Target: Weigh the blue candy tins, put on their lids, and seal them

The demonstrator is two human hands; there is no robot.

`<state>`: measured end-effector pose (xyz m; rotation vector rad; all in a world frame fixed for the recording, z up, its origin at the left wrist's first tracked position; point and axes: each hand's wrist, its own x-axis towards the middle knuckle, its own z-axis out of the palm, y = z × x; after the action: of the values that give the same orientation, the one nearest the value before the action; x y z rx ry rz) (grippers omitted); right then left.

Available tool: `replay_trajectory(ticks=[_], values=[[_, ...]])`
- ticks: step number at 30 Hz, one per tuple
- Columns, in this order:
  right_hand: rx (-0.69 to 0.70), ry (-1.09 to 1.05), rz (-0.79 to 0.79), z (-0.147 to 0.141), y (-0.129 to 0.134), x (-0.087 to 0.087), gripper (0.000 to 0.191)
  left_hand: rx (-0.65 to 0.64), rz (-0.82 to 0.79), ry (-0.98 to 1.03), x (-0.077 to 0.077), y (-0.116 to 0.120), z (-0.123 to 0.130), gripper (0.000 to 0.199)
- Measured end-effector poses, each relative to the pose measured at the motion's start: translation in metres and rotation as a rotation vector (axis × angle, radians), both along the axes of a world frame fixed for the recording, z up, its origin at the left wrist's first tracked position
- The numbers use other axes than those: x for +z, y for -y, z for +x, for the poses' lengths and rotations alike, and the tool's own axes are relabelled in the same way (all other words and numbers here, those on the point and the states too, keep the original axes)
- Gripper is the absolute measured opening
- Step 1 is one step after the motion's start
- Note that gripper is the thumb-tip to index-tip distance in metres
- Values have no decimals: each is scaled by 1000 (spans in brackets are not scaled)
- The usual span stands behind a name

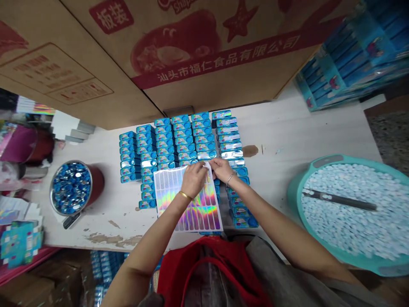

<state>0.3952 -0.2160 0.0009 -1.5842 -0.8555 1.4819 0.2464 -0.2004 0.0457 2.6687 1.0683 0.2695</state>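
Red apron | left hand, right hand: fingers pinching shiny sheet | pot: blue pieces | teal tub: pale pieces

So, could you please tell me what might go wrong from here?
The shiny sheet overlaps the rows of blue containers, so shifting it might nudge them. The right hand works close above the rows, and its wrist could knock some over. Pulling at the sheet's upper edge might crease it.

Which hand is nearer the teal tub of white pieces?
Right. The right hand, at the upper corner of the sticker sheet, is left of the tub; the left hand, over the sheet, is farther left.
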Motion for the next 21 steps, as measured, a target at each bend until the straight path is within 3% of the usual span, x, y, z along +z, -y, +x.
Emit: replay_trajectory(ticks=[4, 7, 9, 12, 14, 18, 21], values=[[24, 34, -25, -1, 3, 4, 30, 65, -210, 323, 32, 36, -5, 9], [-17, 111, 53, 3, 12, 15, 33, 414, -398, 689, 56, 50, 0, 12], [-119, 164, 152, 7, 24, 24, 43, 657, -523, 892, 62, 51, 9, 17], [-244, -27, 115, 14, 48, 38, 71, 821, -710, 1075, 58, 45, 28, 25], [-271, -210, 39, 18, 65, 44, 76, 867, -769, 1120, 50, 42, 42, 29], [-354, -134, 42, 30, 85, 52, 46, 898, -834, 1113, 33, 43, 66, 32], [-412, -24, 77, 48, 87, 51, 36, 879, -927, 1073, 19, 46, 81, 32]])
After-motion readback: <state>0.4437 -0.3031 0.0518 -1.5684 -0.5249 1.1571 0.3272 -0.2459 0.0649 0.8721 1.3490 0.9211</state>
